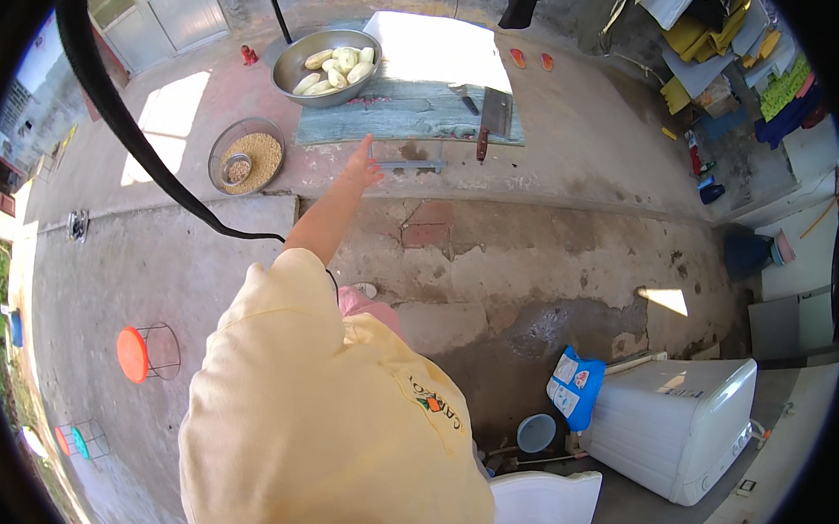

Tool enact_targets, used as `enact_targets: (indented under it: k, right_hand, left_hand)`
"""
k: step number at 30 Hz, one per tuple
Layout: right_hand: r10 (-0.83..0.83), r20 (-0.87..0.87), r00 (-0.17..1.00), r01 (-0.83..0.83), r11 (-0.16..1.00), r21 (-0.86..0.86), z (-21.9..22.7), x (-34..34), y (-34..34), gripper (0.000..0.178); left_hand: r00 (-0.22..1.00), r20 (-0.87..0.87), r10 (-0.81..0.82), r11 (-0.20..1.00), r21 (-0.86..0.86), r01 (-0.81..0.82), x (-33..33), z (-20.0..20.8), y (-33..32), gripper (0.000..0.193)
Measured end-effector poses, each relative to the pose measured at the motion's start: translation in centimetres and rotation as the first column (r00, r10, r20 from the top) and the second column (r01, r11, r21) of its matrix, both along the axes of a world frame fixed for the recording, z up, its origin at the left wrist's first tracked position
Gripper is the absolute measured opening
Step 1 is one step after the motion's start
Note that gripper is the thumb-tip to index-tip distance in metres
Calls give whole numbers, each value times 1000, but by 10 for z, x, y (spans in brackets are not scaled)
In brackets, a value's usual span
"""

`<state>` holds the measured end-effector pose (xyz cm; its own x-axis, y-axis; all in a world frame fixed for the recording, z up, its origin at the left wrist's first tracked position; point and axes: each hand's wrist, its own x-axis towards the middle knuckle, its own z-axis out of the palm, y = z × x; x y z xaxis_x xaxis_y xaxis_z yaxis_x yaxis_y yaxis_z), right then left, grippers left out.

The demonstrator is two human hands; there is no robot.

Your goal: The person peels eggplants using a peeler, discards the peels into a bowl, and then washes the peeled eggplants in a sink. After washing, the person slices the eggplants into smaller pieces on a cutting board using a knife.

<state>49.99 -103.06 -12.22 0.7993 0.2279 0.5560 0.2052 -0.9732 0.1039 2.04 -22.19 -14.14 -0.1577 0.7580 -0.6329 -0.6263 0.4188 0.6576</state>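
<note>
My left arm, in a pale yellow sleeve, reaches forward, and my left hand (360, 166) is open with its fingers apart. It holds nothing that I can see. Right by it is a low, light blue metal frame (412, 165); whether they touch I cannot tell. Beyond lies a worn blue board (388, 120). A steel basin (286, 85) full of pale peeled gourds (339, 69) stands at its far left. On its right side lie a broad cleaver (496, 114) with a brown handle and a smaller dark-handled tool (466, 101). My right hand is out of view.
Left of the board sits a basin (216, 150) of tan grains or beans with a small bowl (236, 169) inside. An orange-topped stool (133, 354) stands at left. At lower right are a white washing machine (670, 423), a blue bag (578, 391) and a bucket (536, 434).
</note>
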Motion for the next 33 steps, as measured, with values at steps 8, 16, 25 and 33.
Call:
enact_targets:
  k: [8,16,25,33]
  right_hand:
    - [-19,-76,997,9,991,-135,-26,-120,99,53]
    - [-46,-246,968,-27,957,-287,11,-121,160,48]
    - [-35,-502,864,6,998,-60,85,-186,290,67]
    - [384,-622,682,-98,892,442,63,-276,365,67]
  left_hand:
    - [977,12,213,977,12,-213,-211,-9,135,102]
    - [972,156,176,984,-33,-173,-278,-46,185,43]
    - [999,-44,3,993,-114,-8,-261,0,69,30]
    - [839,-200,-506,859,-208,468,-218,67,-39,28]
